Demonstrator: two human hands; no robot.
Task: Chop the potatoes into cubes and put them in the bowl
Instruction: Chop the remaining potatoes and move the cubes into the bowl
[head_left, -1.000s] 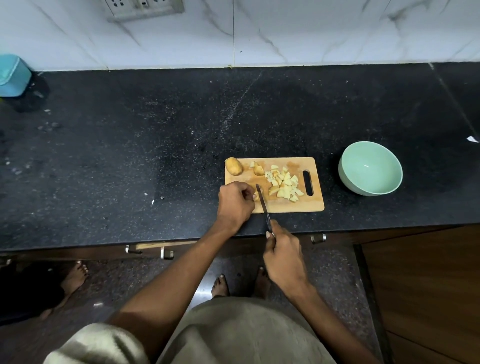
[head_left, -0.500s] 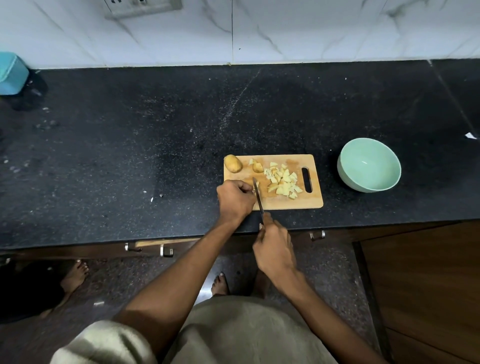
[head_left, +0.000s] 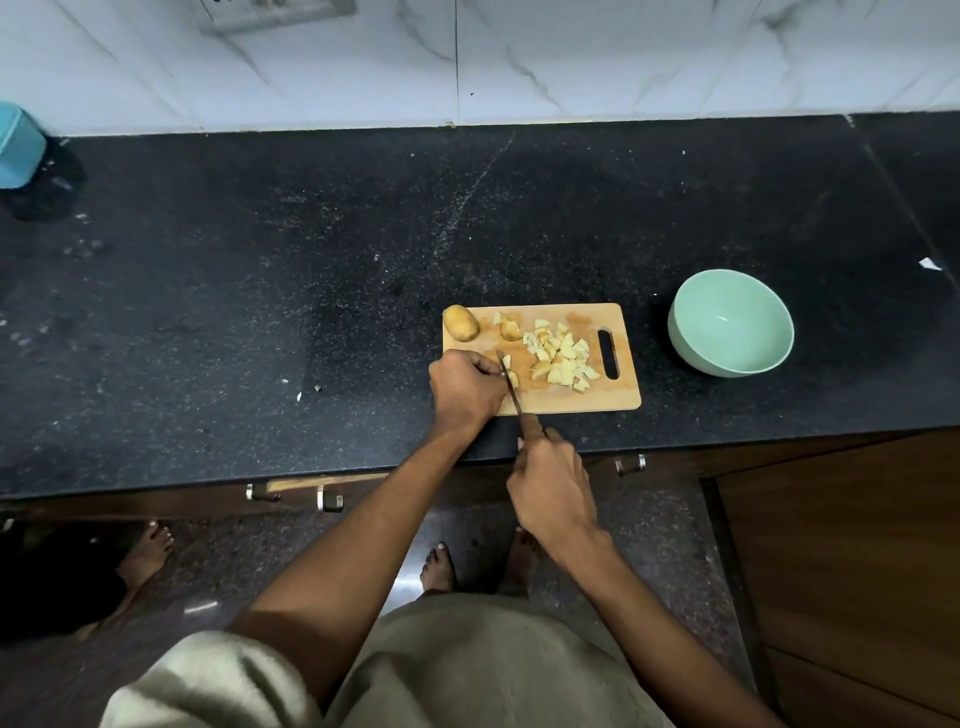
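Head view looks down on a black speckled stone countertop (head_left: 260, 291) with a rectangular light wooden cutting board (head_left: 618, 400) lying near its front edge. On the board's far left corner sits a whole unpeeled brown potato (head_left: 460, 322), and just right of it a smaller cut chunk of potato with skin (head_left: 511, 329). A loose heap of pale yellow potato cubes (head_left: 563, 358) covers the board's middle and right part, just beside the slotted handle hole. A round mint-green bowl (head_left: 691, 343) stands on the counter to the right of the board, apart from it, and no potato shows inside it.

The left hand (head_left: 465, 387) rests on the near left part of the board with its fingers curled down over a small potato piece (head_left: 513, 378), most of which is hidden under the fingertips. The right hand (head_left: 553, 483), off the counter's front edge, is closed round the handle of a narrow-bladed kitchen knife (head_left: 511, 387), forefinger stretched along the top. The blade runs away from the person across the board's near edge, its tip right beside the left fingers and against the held piece.

At the far left stands a teal container (head_left: 18, 145) against the white marble-patterned wall tiles (head_left: 623, 57). Bare feet show on the floor below.
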